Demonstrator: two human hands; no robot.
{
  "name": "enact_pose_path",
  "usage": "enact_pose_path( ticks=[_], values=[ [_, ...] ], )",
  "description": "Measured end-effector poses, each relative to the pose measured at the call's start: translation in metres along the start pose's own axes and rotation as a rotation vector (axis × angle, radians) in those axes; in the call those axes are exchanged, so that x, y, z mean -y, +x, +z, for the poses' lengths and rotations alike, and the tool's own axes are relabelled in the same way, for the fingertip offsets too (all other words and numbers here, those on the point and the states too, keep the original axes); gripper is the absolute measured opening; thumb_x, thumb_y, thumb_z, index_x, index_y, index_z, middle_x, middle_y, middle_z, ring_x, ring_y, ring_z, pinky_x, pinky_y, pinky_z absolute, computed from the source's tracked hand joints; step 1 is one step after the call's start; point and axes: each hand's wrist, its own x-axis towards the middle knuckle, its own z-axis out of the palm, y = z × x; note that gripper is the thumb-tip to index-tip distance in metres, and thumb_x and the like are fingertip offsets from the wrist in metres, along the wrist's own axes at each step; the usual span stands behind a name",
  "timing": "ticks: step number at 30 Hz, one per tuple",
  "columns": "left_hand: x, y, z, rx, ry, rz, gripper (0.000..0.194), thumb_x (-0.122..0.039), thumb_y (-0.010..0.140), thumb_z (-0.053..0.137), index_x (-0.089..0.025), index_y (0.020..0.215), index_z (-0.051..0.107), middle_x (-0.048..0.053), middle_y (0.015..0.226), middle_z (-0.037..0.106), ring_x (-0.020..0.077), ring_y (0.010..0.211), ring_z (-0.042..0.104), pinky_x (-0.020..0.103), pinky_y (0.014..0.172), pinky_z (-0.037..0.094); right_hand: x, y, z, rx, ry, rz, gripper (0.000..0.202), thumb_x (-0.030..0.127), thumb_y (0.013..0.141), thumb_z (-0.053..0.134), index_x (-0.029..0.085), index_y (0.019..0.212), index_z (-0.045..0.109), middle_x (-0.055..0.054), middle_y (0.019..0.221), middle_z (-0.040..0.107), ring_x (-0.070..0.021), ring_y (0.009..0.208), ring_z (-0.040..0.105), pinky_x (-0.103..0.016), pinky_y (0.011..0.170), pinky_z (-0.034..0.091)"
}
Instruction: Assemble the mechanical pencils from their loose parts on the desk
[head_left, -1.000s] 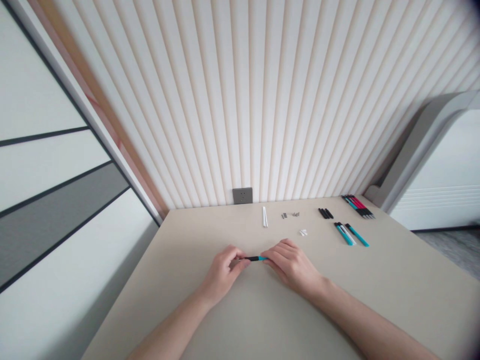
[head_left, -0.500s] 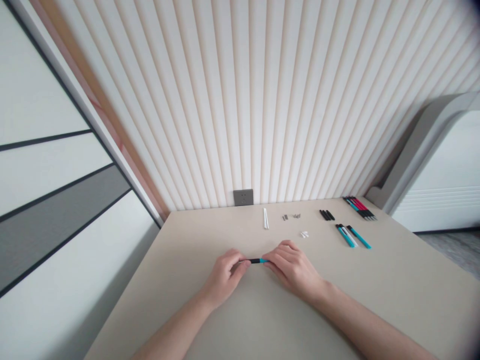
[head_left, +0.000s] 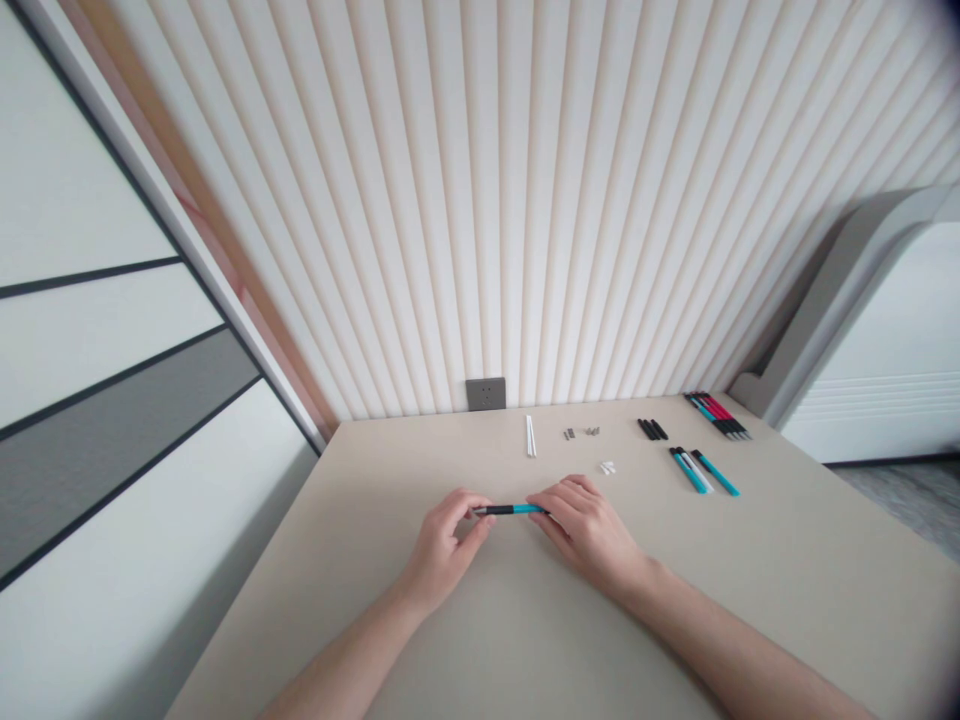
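Observation:
A ballpoint pen (head_left: 514, 509) with a blue barrel, a black grip and a silvery tip lies level between my two hands, just over the table. My left hand (head_left: 446, 550) pinches its tip end between thumb and fingers. At the other end, the fingers of my right hand (head_left: 585, 525) close round the blue barrel and hide its far end. Beyond the hands lie thin white refills (head_left: 531, 437), small metal springs (head_left: 570, 434), metal tips (head_left: 592, 431) and little white plastic parts (head_left: 607, 467).
To the right on the beige table (head_left: 375, 620) are black grips (head_left: 652, 429), blue and white pen barrels (head_left: 703, 471) and a row of pens (head_left: 718, 415) in red and blue. A wall socket (head_left: 486, 393) sits behind the table's back edge.
More of the pen's blue barrel and its silvery tip now show between my hands. Both hands have shifted slightly up and stay on the pen.

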Motion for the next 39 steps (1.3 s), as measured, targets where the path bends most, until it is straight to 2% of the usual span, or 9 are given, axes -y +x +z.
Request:
enact_pose_path(
  ticks=[7, 13, 19, 23, 27, 32, 35, 37, 39],
  values=[
    [-0.003, 0.001, 0.003, 0.031, 0.058, -0.085, 0.027, -0.035, 0.097, 0.045, -0.018, 0.086, 0.063, 0.003, 0.077, 0.062, 0.0161, 0.072, 0.057, 0.025, 0.067, 0.044, 0.0, -0.001, -0.002, -0.02, 0.018, -0.009, 0.018, 0.024, 0.097, 0.048, 0.021, 0.105, 0.064, -0.007, 0.09, 0.069, -0.0193, 0.083, 0.062, -0.037, 0.082, 0.044],
    [-0.002, 0.001, 0.0, 0.059, 0.022, -0.043, 0.02, -0.031, 0.095, 0.051, -0.019, 0.089, 0.065, 0.003, 0.084, 0.065, 0.0171, 0.082, 0.06, 0.026, 0.075, 0.046, -0.001, -0.001, 0.0, 0.043, 0.02, 0.013, 0.018, 0.023, 0.098, 0.047, 0.019, 0.103, 0.063, -0.007, 0.087, 0.069, -0.0188, 0.08, 0.062, -0.036, 0.081, 0.043],
    [0.002, 0.002, 0.001, -0.052, 0.011, -0.055, 0.017, -0.029, 0.094, 0.051, -0.02, 0.099, 0.064, 0.004, 0.091, 0.067, 0.0174, 0.084, 0.062, 0.029, 0.079, 0.049, 0.0, 0.0, 0.0, -0.002, -0.033, 0.038, 0.018, 0.026, 0.097, 0.049, 0.02, 0.106, 0.064, -0.007, 0.09, 0.069, -0.0191, 0.082, 0.062, -0.037, 0.083, 0.041],
    [0.003, 0.003, 0.002, -0.125, 0.034, -0.033, 0.015, -0.029, 0.093, 0.053, -0.02, 0.1, 0.063, 0.004, 0.092, 0.066, 0.0169, 0.081, 0.062, 0.029, 0.076, 0.05, -0.004, 0.0, 0.0, -0.05, -0.079, 0.128, 0.017, 0.028, 0.097, 0.051, 0.021, 0.105, 0.065, -0.008, 0.093, 0.07, -0.0205, 0.085, 0.064, -0.038, 0.085, 0.038],
    [0.004, 0.003, 0.003, -0.128, 0.061, 0.008, 0.015, -0.027, 0.093, 0.052, -0.021, 0.102, 0.063, 0.005, 0.095, 0.065, 0.0167, 0.082, 0.062, 0.029, 0.075, 0.051, -0.006, 0.0, 0.0, -0.027, -0.055, 0.15, 0.017, 0.027, 0.097, 0.05, 0.021, 0.101, 0.065, -0.007, 0.091, 0.07, -0.0199, 0.084, 0.063, -0.037, 0.082, 0.039],
    [0.007, 0.002, 0.004, -0.25, 0.095, -0.02, 0.017, -0.028, 0.094, 0.052, -0.021, 0.104, 0.063, 0.005, 0.091, 0.065, 0.0165, 0.078, 0.062, 0.029, 0.071, 0.052, -0.001, -0.001, 0.0, 0.017, -0.034, 0.088, 0.021, 0.026, 0.097, 0.048, 0.02, 0.109, 0.064, -0.007, 0.082, 0.068, -0.0196, 0.078, 0.061, -0.036, 0.078, 0.041],
    [0.008, 0.002, 0.004, -0.282, 0.105, -0.019, 0.017, -0.028, 0.093, 0.052, -0.021, 0.105, 0.062, 0.005, 0.094, 0.064, 0.0164, 0.079, 0.062, 0.03, 0.072, 0.052, 0.0, -0.002, 0.001, 0.022, 0.024, 0.097, 0.025, 0.023, 0.097, 0.045, 0.019, 0.115, 0.063, -0.009, 0.088, 0.069, -0.0207, 0.083, 0.061, -0.037, 0.08, 0.043],
    [0.007, 0.002, 0.003, -0.282, 0.098, -0.012, 0.016, -0.027, 0.093, 0.052, -0.021, 0.104, 0.062, 0.005, 0.095, 0.062, 0.0165, 0.081, 0.062, 0.029, 0.071, 0.052, -0.002, -0.003, 0.004, -0.001, 0.131, 0.167, 0.027, 0.025, 0.097, 0.045, 0.02, 0.116, 0.063, -0.009, 0.095, 0.069, -0.0207, 0.086, 0.062, -0.037, 0.081, 0.044],
    [0.007, 0.003, 0.003, -0.27, 0.095, -0.001, 0.015, -0.026, 0.093, 0.052, -0.021, 0.103, 0.062, 0.005, 0.095, 0.061, 0.0166, 0.082, 0.062, 0.029, 0.071, 0.052, -0.006, -0.003, 0.009, -0.042, 0.288, 0.309, 0.027, 0.03, 0.096, 0.046, 0.021, 0.113, 0.065, -0.008, 0.097, 0.069, -0.0195, 0.084, 0.062, -0.035, 0.077, 0.047]
  ],
)
